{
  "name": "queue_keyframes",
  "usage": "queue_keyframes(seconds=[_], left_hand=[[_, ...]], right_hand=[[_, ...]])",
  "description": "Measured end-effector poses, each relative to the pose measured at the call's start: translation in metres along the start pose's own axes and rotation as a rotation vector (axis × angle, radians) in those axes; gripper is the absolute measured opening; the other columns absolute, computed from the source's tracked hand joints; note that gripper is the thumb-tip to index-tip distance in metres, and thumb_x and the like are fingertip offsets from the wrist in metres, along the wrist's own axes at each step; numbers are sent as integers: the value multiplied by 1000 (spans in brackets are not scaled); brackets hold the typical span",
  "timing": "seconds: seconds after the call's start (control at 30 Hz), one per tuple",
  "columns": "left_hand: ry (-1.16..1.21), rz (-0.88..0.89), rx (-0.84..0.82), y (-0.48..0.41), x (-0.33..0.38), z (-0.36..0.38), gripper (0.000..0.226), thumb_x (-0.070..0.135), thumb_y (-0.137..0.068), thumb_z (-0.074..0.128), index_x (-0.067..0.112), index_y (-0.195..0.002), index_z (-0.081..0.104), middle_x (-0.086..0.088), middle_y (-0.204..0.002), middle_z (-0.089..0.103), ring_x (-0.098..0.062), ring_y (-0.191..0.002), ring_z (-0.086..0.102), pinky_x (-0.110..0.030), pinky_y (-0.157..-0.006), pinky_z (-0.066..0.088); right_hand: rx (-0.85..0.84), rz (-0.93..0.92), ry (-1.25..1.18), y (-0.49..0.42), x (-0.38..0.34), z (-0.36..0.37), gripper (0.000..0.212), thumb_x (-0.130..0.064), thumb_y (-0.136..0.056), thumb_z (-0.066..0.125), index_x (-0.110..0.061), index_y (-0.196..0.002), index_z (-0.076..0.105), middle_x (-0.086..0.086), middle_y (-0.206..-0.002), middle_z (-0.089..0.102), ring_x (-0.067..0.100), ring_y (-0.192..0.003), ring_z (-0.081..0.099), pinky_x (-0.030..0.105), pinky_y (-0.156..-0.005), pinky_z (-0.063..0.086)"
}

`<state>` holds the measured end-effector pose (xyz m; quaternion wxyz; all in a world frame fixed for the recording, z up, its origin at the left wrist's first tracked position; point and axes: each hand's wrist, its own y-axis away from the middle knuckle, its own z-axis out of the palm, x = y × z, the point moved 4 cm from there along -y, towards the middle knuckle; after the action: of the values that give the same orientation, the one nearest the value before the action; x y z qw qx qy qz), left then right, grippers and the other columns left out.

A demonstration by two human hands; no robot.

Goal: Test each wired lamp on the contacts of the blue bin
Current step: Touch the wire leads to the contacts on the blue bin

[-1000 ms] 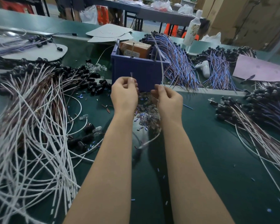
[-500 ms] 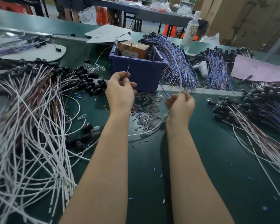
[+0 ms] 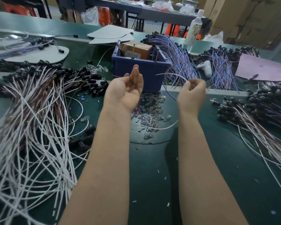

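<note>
The blue bin stands at the table's middle with two upright metal nails on its front rim and a brown box inside. My left hand is in front of the bin, palm turned up, fingers apart, holding nothing that I can see. My right hand is to the right of the bin, fingers pinched on a wired lamp's white lead, which arcs up to the left and trails below the wrist toward the loose glass bulbs.
A big tangle of white and brown wired lamps with black sockets covers the left. More wired lamps lie at the right, and blue-purple bundles behind the bin. A white bottle, pink sheet and white device sit behind.
My left hand let go of the wire end near the bin's contacts and turned palm up, open. My right hand moved right and away from the bin, carrying the wire.
</note>
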<state>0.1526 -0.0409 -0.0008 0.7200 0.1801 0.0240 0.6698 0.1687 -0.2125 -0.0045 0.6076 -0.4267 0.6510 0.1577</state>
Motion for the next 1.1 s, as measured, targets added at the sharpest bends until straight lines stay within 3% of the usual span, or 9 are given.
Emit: queue_keyframes(seconds=[0.13, 0.23, 0.33, 0.47, 0.63, 0.7, 0.9, 1.0, 1.1], left_hand=[[23, -109, 56, -5, -24, -6, 32, 7, -103, 22, 19, -123, 44, -2, -88, 67, -12, -63, 60, -29, -67, 40], [-278, -71, 88, -8, -24, -11, 24, 9, -103, 27, 21, -94, 46, 8, -105, 68, -7, -67, 56, -26, -67, 36], [-801, 180, 102, -12, -7, -8, 26, 8, -101, 38, 22, -85, 53, 7, -84, 65, -3, -66, 55, -20, -61, 40], [-1371, 506, 54, -12, 8, 8, 24, 8, -96, 49, 24, -83, 62, 7, -66, 53, -6, -59, 46, -14, -50, 37], [-1750, 520, 25, -13, 18, 17, 13, 14, -93, 54, 20, -94, 66, 0, -85, 64, -19, -81, 58, -27, -76, 48], [-1719, 460, 22, -12, 22, 15, 9, 12, -94, 54, 13, -96, 63, -8, -90, 66, -18, -82, 65, -32, -84, 54], [-1229, 187, -18, -7, 10, 12, 7, 3, -100, 42, -1, -101, 46, -12, -73, 65, -9, -54, 68, -19, -58, 57], [-973, 49, -72, -4, -1, 10, 13, 3, -101, 38, -3, -95, 48, -12, -69, 69, -11, -58, 70, -16, -52, 54], [-779, -48, -133, -5, -7, 7, 23, 5, -102, 36, 2, -82, 48, -12, -67, 71, -10, -60, 70, -16, -52, 54]], right_hand=[[37, -108, -16, -1, -10, 4, 28, -12, -102, 36, -8, -122, 55, 4, -97, 65, 17, -89, 60, 26, -80, 48], [121, 45, -304, -4, -6, 3, 26, -2, -99, 33, -10, -106, 57, -2, -73, 57, 9, -64, 56, 18, -64, 47], [165, 196, -472, -9, 0, 0, 25, 4, -95, 31, -11, -93, 52, -3, -72, 52, 6, -59, 47, 20, -61, 41], [14, 139, -274, -8, -2, 9, 29, -30, -104, 33, -16, -98, 57, -13, -69, 44, 1, -58, 39, 17, -59, 33], [-79, -88, -10, -11, -11, 19, 32, -23, -102, 37, -10, -92, 64, -2, -62, 56, 15, -59, 53, 36, -65, 47], [-104, -69, -34, -12, -13, 22, 23, -16, -102, 32, -12, -91, 52, -1, -63, 60, 15, -56, 59, 37, -70, 53], [-46, 4, -130, -16, -12, 28, 16, -5, -99, 26, -10, -102, 42, -2, -75, 58, 18, -69, 55, 41, -77, 50], [76, -151, -64, -13, -17, 18, 29, -7, -101, 28, -9, -123, 47, -8, -78, 56, 8, -69, 53, 21, -69, 44], [146, -175, -139, -14, -22, 11, 33, -2, -98, 31, -9, -119, 55, -5, -84, 57, 7, -75, 53, 12, -70, 41]])
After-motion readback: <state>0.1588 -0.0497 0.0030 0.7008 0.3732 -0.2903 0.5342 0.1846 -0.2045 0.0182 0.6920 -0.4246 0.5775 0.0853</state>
